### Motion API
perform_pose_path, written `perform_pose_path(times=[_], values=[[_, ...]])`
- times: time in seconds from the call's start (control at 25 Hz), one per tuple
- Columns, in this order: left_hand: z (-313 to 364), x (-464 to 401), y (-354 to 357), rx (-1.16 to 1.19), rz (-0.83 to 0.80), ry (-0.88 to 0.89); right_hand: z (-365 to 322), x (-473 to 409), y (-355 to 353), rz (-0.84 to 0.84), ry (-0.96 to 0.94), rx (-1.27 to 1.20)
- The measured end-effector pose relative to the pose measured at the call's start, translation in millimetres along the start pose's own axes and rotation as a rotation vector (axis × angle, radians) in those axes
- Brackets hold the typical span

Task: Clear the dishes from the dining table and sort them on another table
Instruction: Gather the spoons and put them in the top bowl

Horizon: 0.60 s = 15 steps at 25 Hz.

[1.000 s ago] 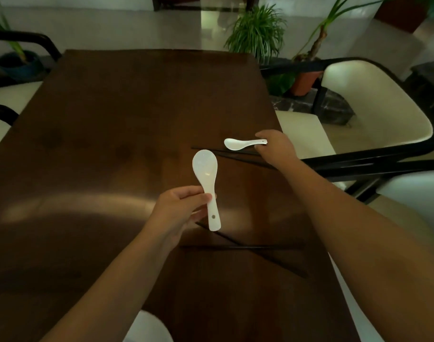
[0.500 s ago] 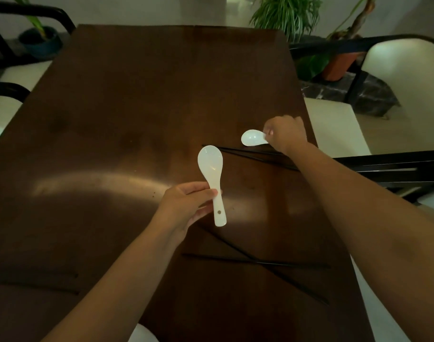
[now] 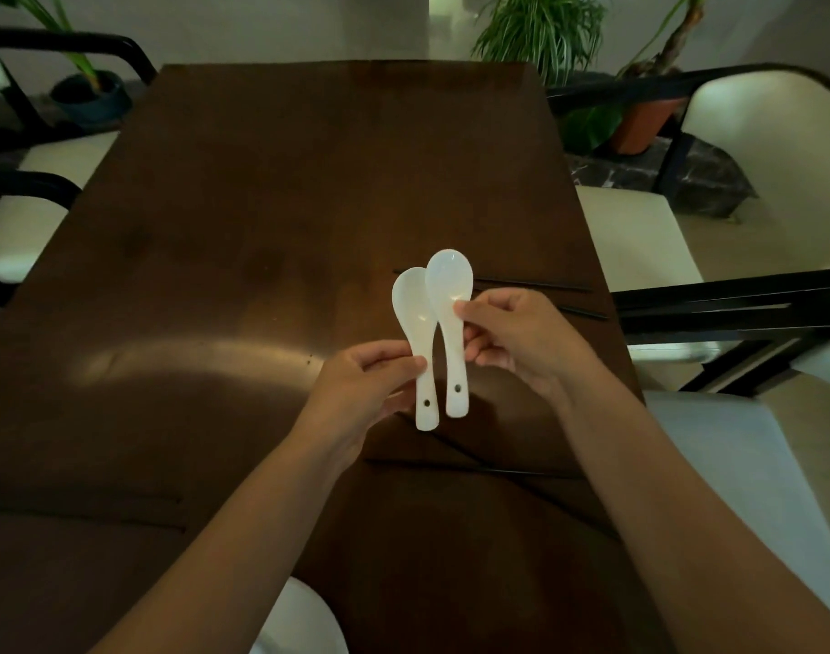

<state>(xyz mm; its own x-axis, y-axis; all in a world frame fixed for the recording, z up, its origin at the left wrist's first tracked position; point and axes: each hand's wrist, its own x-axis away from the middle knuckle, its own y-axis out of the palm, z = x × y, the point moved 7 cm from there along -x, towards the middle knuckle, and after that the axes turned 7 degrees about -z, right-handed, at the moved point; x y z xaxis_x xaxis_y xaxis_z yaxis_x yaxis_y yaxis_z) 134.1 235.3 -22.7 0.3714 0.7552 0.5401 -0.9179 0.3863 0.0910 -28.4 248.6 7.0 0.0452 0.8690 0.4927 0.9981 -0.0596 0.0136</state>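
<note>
Two white ceramic soup spoons are held side by side above the dark wooden dining table [image 3: 262,219], bowls pointing away from me. My left hand [image 3: 361,384] pinches the handle of the left spoon [image 3: 415,323]. My right hand [image 3: 517,337] grips the right spoon [image 3: 451,295] at its neck, thumb on the bowl. The two spoons nearly touch. Black chopsticks [image 3: 536,286] lie on the table behind my right hand, and another pair [image 3: 498,472] lies under my forearms.
More dark chopsticks [image 3: 97,507] lie at the near left of the table. Cream chairs with black frames stand to the right [image 3: 757,148] and left [image 3: 21,228]. Potted plants [image 3: 545,35] stand beyond the far edge. A white round object [image 3: 304,620] shows at the bottom edge.
My right hand lifted the second spoon off the table and brought it back beside the spoon in my left hand. The camera view shifted slightly.
</note>
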Motion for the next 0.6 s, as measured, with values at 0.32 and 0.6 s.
perform_pose_path(times=[0.32, 0.6], values=[[-4, 27, -1, 0.096, -0.074, 0.066, 15, 9, 22, 0.031, 0.049, -0.048], [-12, 35, -15, 0.104, -0.088, 0.007, 32, 5, 50, 0.023, 0.108, -0.015]])
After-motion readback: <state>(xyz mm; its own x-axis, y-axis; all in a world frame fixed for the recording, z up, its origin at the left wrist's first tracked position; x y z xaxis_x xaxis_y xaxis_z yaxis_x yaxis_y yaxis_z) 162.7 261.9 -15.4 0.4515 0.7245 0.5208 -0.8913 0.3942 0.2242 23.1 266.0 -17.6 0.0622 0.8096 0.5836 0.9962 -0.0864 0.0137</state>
